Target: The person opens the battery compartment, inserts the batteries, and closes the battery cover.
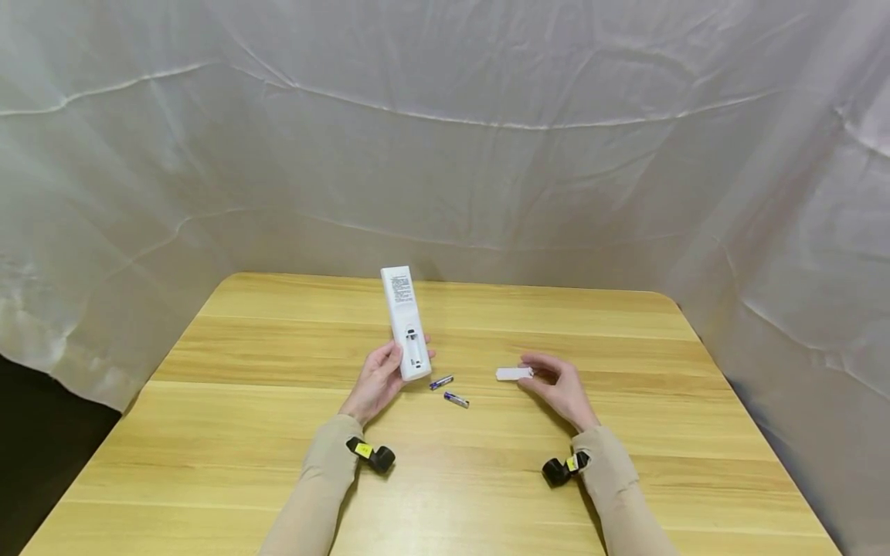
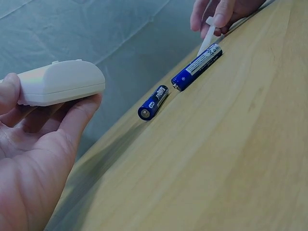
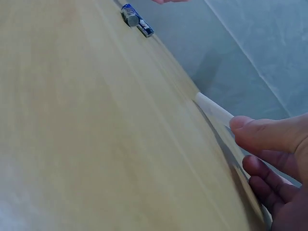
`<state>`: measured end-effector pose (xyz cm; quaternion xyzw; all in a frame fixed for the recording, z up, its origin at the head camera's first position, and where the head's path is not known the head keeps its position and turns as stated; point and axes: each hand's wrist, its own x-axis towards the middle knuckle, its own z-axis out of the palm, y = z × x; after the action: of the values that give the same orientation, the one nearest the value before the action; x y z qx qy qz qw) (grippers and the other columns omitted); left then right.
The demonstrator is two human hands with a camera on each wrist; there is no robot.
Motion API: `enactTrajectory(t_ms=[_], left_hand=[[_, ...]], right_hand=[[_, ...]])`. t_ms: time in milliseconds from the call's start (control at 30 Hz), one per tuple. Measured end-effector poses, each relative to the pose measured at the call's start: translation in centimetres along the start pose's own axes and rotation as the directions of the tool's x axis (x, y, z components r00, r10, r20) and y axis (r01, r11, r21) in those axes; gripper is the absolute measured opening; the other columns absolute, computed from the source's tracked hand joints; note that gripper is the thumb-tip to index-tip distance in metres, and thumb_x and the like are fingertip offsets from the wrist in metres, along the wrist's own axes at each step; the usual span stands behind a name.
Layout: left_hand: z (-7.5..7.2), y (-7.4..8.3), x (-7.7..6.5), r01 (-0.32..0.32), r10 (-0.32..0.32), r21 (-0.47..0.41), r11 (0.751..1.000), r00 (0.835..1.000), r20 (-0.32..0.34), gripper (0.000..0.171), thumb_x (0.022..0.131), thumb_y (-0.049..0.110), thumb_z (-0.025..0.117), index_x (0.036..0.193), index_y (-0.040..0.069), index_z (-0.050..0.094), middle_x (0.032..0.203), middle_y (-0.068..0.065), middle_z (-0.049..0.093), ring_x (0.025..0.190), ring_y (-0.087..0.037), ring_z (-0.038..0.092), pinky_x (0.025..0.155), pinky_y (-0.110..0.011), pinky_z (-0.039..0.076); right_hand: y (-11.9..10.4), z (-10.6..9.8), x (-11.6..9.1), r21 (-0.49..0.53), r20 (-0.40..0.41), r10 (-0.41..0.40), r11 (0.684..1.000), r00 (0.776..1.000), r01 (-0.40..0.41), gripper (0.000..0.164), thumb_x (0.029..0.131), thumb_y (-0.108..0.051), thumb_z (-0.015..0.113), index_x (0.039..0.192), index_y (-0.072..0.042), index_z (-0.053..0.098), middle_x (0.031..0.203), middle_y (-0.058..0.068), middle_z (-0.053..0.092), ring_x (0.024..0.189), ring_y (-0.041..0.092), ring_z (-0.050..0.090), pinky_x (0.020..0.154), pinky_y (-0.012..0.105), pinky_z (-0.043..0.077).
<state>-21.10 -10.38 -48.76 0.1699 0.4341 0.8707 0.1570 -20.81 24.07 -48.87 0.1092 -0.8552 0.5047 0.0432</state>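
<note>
A white remote control point(image 1: 405, 320) is tilted up in my left hand point(image 1: 376, 384), which grips its lower end. Its back faces me, with a printed label at the top and an uncovered battery compartment point(image 1: 414, 351) holding no batteries. My right hand point(image 1: 562, 388) pinches a small white battery cover point(image 1: 514, 374) by its right end, at or just above the table. Between the hands lie two blue-and-silver batteries, one battery point(image 1: 441, 382) close to the remote and another battery point(image 1: 456, 399) slightly nearer me. In the left wrist view the remote point(image 2: 72, 82) shows its end, held above the table.
A wood-grain table point(image 1: 445, 479) spans the area under both hands. Pale grey cloth point(image 1: 445, 154) hangs behind it and at both sides. Each sleeve carries a small black wrist camera point(image 1: 381, 459).
</note>
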Motion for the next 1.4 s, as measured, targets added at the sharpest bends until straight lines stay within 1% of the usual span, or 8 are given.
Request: enactTrajectory(t_ms=[300, 533, 933, 1000, 1133, 1200, 1267, 1400], left_hand=[[-0.18, -0.16, 0.00, -0.003, 0.003, 0.017, 1.000, 1.000, 0.007, 0.061, 0.111, 0.022, 0.034, 0.159, -0.006, 0.008, 0.161, -0.039, 0.007, 0.123, -0.015, 0.065, 0.111, -0.031, 0.050], [-0.13, -0.13, 0.13, -0.001, 0.001, 0.026, 1.000, 1.000, 0.008, 0.062, 0.111, 0.023, 0.034, 0.159, -0.005, 0.008, 0.161, -0.039, 0.007, 0.124, -0.016, 0.065, 0.112, -0.032, 0.050], [-0.18, -0.14, 0.10, -0.006, 0.006, 0.014, 1.000, 1.000, 0.017, 0.062, 0.111, 0.022, 0.034, 0.159, -0.006, 0.007, 0.161, -0.039, 0.005, 0.122, -0.015, 0.066, 0.111, -0.031, 0.051], [-0.24, -0.19, 0.13, -0.012, 0.011, 0.026, 1.000, 1.000, 0.023, 0.062, 0.111, 0.022, 0.033, 0.158, -0.006, 0.007, 0.161, -0.039, 0.009, 0.123, -0.016, 0.065, 0.111, -0.031, 0.051], [-0.33, -0.27, 0.13, -0.008, 0.007, 0.045, 0.999, 1.000, 0.008, 0.061, 0.111, 0.023, 0.035, 0.159, -0.005, 0.009, 0.156, -0.025, 0.038, 0.124, -0.017, 0.065, 0.111, -0.031, 0.050], [-0.34, -0.28, 0.11, -0.005, 0.005, 0.052, 0.999, 1.000, 0.003, 0.061, 0.110, 0.023, 0.035, 0.159, -0.005, 0.011, 0.155, -0.022, 0.041, 0.124, -0.017, 0.065, 0.111, -0.032, 0.050], [-0.32, -0.26, 0.09, -0.004, 0.004, 0.056, 0.998, 1.000, 0.004, 0.061, 0.111, 0.024, 0.035, 0.159, -0.005, 0.011, 0.157, -0.027, 0.036, 0.125, -0.017, 0.064, 0.111, -0.032, 0.050], [-0.23, -0.17, 0.06, -0.011, 0.010, 0.047, 0.999, 1.000, 0.015, 0.061, 0.111, 0.023, 0.034, 0.159, -0.005, 0.009, 0.161, -0.038, 0.012, 0.125, -0.017, 0.064, 0.111, -0.032, 0.050]], right_hand=[[0.50, 0.07, -0.22, -0.046, -0.019, -0.043, 0.998, 0.999, 0.042, 0.043, 0.085, -0.006, 0.080, 0.125, 0.000, 0.068, 0.117, 0.019, 0.074, 0.109, 0.036, 0.069, 0.097, 0.038, 0.058], [0.74, 0.08, -0.21, -0.096, -0.020, -0.041, 0.995, 0.999, 0.039, 0.040, 0.085, -0.009, 0.080, 0.124, -0.004, 0.070, 0.115, 0.014, 0.076, 0.108, 0.032, 0.070, 0.097, 0.033, 0.058], [0.77, -0.01, -0.45, -0.134, -0.044, -0.097, 0.987, 0.994, 0.090, 0.038, 0.085, -0.006, 0.079, 0.122, -0.002, 0.071, 0.115, 0.014, 0.076, 0.107, 0.033, 0.069, 0.094, 0.031, 0.059], [0.82, 0.00, -0.49, -0.143, -0.049, -0.097, 0.986, 0.994, 0.089, 0.038, 0.085, -0.006, 0.080, 0.122, -0.002, 0.071, 0.115, 0.014, 0.076, 0.106, 0.032, 0.069, 0.093, 0.031, 0.059], [0.92, 0.00, -0.54, -0.159, -0.055, -0.094, 0.984, 0.994, 0.084, 0.037, 0.085, -0.007, 0.080, 0.121, -0.003, 0.072, 0.115, 0.013, 0.076, 0.106, 0.031, 0.069, 0.092, 0.031, 0.059], [0.92, -0.03, -0.56, -0.158, -0.055, -0.091, 0.984, 0.994, 0.081, 0.037, 0.085, -0.007, 0.080, 0.121, -0.003, 0.072, 0.115, 0.013, 0.076, 0.106, 0.031, 0.069, 0.092, 0.032, 0.060], [0.91, -0.06, -0.58, -0.156, -0.054, -0.087, 0.985, 0.995, 0.078, 0.037, 0.085, -0.007, 0.080, 0.121, -0.003, 0.072, 0.115, 0.013, 0.076, 0.106, 0.031, 0.069, 0.092, 0.033, 0.060], [0.83, -0.09, -0.59, -0.143, -0.046, -0.073, 0.987, 0.996, 0.066, 0.038, 0.086, -0.007, 0.079, 0.122, -0.003, 0.071, 0.116, 0.014, 0.075, 0.108, 0.032, 0.069, 0.094, 0.034, 0.060]])
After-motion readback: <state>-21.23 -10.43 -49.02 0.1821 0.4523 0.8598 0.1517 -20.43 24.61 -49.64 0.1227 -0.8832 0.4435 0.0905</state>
